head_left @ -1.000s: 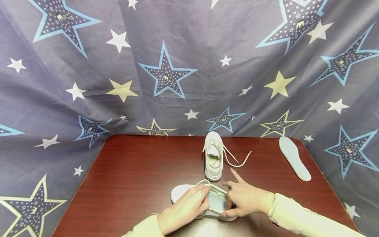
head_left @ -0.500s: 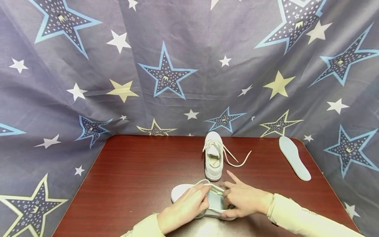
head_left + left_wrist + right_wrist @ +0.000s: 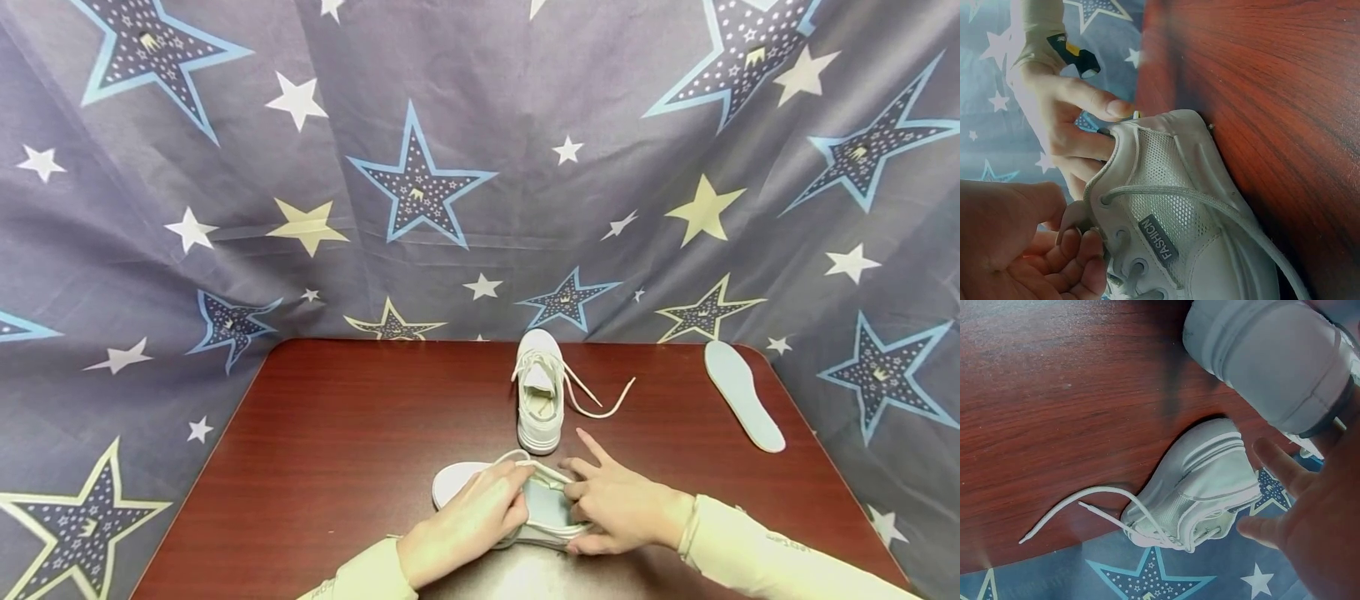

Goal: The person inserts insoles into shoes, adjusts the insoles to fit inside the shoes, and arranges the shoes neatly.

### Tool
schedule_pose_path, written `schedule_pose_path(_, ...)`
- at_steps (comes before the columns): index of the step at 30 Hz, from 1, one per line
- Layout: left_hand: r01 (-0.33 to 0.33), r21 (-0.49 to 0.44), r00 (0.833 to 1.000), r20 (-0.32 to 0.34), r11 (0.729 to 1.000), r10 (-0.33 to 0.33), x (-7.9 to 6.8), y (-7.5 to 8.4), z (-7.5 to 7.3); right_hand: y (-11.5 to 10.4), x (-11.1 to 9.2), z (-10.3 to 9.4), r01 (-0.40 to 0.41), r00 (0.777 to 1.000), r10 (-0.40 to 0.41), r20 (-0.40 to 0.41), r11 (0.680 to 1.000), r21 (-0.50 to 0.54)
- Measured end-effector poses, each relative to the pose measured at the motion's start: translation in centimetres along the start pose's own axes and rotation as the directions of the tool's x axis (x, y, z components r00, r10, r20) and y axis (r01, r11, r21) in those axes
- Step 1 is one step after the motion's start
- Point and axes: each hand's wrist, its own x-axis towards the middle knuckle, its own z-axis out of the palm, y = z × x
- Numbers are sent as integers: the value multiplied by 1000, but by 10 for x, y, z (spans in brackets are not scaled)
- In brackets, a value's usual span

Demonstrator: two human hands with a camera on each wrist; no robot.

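Left wrist camera gives me the closest look: the left hand [image 3: 1013, 240] pinches the tongue [image 3: 1074, 215] of the near shoe [image 3: 1172, 162] between thumb and curled fingers. A lace [image 3: 1210, 200] runs from an eyelet across the mesh side, past a small tag [image 3: 1159, 242] (the lettering seems to read FASHICN). At the heel end of the near shoe, the right hand [image 3: 622, 504] has some fingers dipping into the opening, its thumb by the side wall and others pointing out straight; whether it truly grips the heel, I cannot tell. The near shoe sits on the reddish-brown table [image 3: 360, 417], toe to the left, with a pale blue insole [image 3: 546, 505] lying inside. Just beyond the near shoe stands the other shoe [image 3: 540, 437], white too, toe pointing away, its loose lace curling out to the right. Well to the right of the near shoe, and farther back, lies a second insole [image 3: 742, 396]. Behind the near shoe and table hangs a grey-blue curtain [image 3: 487, 100] printed with stars.
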Motion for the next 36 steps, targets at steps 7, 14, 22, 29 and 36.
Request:
schedule_pose_path(7, 27, -49, 1000, 6, 998, -26, -2, 0, -1, 1, 0, 1, 12, 1000, -12, -7, 1000, 7)
schedule_pose_path(14, 93, -6, 992, -90, 996, -93, -6, 2, 2, 3, 2, 4, 44, 992, -29, -125, 992, 116)
schedule_pose_path(22, 232, 63, 968, -112, 971, -224, -12, 12, 3, 11, 0, -5, 6, 975, 21, -221, 993, 118)
schedule_pose_path(29, 335, -175, 942, 94, 926, -323, -23, 18, 11, 16, -6, -1, -36, 963, 82, -257, 983, 178)
schedule_pose_path(36, 503, -551, 864, 336, 665, -375, -31, 20, 28, 16, -11, 1, -93, 949, 153, -275, 971, 219)
